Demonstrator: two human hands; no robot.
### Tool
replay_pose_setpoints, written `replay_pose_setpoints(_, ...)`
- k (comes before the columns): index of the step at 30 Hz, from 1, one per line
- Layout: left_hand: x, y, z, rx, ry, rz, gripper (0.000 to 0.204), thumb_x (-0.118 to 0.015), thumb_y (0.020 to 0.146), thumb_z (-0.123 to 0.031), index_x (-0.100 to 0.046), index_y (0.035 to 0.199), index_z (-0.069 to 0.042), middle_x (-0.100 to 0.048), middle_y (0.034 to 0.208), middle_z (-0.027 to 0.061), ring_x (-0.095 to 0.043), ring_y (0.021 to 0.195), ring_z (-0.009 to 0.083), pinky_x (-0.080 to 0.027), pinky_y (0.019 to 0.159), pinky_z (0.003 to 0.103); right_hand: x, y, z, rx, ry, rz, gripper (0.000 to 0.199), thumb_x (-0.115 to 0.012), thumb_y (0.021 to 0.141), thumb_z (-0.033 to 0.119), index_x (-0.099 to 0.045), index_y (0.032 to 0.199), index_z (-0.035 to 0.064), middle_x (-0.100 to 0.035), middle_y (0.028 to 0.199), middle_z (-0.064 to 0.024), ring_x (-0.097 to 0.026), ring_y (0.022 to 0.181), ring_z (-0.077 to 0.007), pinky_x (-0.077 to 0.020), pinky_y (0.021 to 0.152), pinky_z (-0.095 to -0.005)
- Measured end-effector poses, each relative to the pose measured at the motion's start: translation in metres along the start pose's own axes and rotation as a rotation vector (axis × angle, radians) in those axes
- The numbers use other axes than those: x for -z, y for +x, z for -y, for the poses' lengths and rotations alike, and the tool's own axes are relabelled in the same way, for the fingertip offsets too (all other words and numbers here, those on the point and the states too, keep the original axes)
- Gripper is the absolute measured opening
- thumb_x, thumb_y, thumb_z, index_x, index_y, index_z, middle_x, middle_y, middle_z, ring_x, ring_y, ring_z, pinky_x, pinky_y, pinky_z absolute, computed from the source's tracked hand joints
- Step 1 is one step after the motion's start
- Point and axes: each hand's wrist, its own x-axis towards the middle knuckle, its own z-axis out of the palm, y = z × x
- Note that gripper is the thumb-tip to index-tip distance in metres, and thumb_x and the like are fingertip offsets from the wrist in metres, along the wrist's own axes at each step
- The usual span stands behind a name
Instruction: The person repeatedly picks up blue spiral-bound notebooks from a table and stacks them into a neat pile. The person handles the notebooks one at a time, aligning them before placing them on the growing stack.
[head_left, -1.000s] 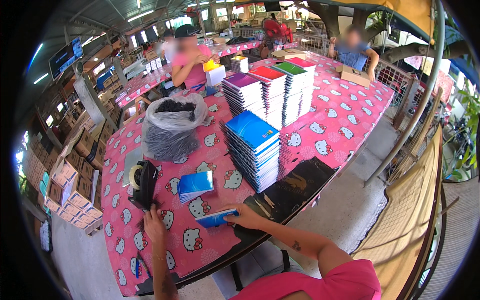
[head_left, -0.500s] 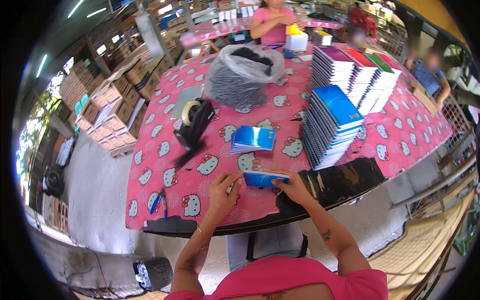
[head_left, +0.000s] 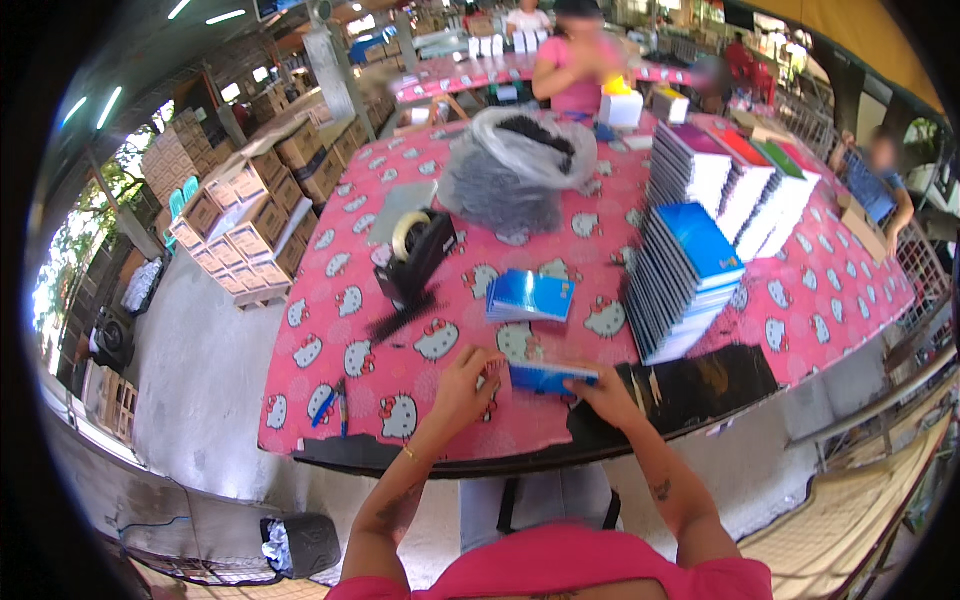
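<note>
At the near edge of the table, my right hand [head_left: 607, 396] grips the right end of a small blue notebook [head_left: 540, 378], thumb on its cover. My left hand [head_left: 464, 388] is by the notebook's left end, its fingers curled together; whatever they pinch is too small to make out. Just beyond lies a short stack of similar blue notebooks [head_left: 532, 297]. Farther left stands a black tape dispenser [head_left: 425, 250] with a roll of tape, and dark wire-like strands [head_left: 400, 318] lie at its near end.
A tall stack of blue spiral notebooks [head_left: 690, 275] stands to the right, with purple, red and green stacks behind. A clear plastic bag [head_left: 515, 175] of dark strands sits mid-table. Pens [head_left: 335, 408] lie left. Another person [head_left: 578, 70] works across the table; cartons [head_left: 245, 225] stand on the floor.
The whole view has shifted, so the table's contents appear slightly farther right and lower. The notebook is still in my right hand, and my left hand stays close to its left end.
</note>
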Motion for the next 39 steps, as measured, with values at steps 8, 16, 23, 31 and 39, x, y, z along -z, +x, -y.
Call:
replay_pose_setpoints(8,0.01,0.014,0.012,0.026,-0.096,0.331,0.022,-0.072,0.09,-0.015,-0.068,0.109,-0.004,-0.064,0.087,0.0128,-0.065,0.078,0.0317,-0.051,0.069,0.04,0.004,-0.01,0.007,-0.049,0.029,0.03,0.026,-0.065,0.093,-0.001,-0.067,0.118,-0.0009,-0.069,0.115,-0.0077,-0.062,0.103,-0.0157,-0.0481,0.092,-0.0298)
replay_pose_setpoints(16,0.001,0.017,0.022,-0.15,0.067,0.402,0.028,-0.074,0.088,-0.019,-0.064,0.112,-0.008,-0.063,0.099,0.0124,-0.063,0.08,0.029,-0.05,0.068,0.039,0.0,-0.017,0.004,-0.087,0.094,0.004,0.026,-0.065,0.092,-0.002,-0.067,0.118,-0.0016,-0.07,0.113,-0.0081,-0.062,0.105,-0.0153,-0.0471,0.093,-0.0294)
replay_pose_setpoints(23,-0.024,-0.003,-0.035,-0.171,0.653,0.137,0.05,-0.064,0.092,-0.038,-0.057,0.135,-0.014,-0.055,0.133,0.0154,-0.055,0.119,0.0369,-0.039,0.097,0.06,-0.01,-0.024,0.0,-0.097,0.059,-0.12,0.026,-0.069,0.092,0.004,-0.069,0.118,-0.0003,-0.071,0.111,-0.005,-0.062,0.101,-0.0125,-0.0479,0.093,-0.0286)
replay_pose_setpoints(31,-0.015,0.006,-0.013,-0.16,0.433,0.298,0.035,-0.061,0.095,-0.034,-0.061,0.125,-0.016,-0.066,0.116,0.0061,-0.061,0.113,0.0242,-0.023,0.112,0.067,-0.009,-0.023,0.006,-0.149,0.139,-0.081,0.029,-0.068,0.092,0.003,-0.067,0.121,-0.0015,-0.071,0.112,-0.0083,-0.062,0.103,-0.0141,-0.0475,0.094,-0.0295)
replay_pose_setpoints(39,-0.017,0.015,0.007,-0.25,0.256,0.32,0.024,-0.067,0.093,-0.032,-0.065,0.111,-0.016,-0.067,0.092,0.0023,-0.068,0.093,0.0235,-0.033,0.109,0.057,-0.007,-0.021,0.005,-0.121,0.153,-0.03,0.029,-0.066,0.092,0.001,-0.066,0.122,-0.0014,-0.068,0.116,-0.0081,-0.061,0.106,-0.015,-0.046,0.095,-0.0298)
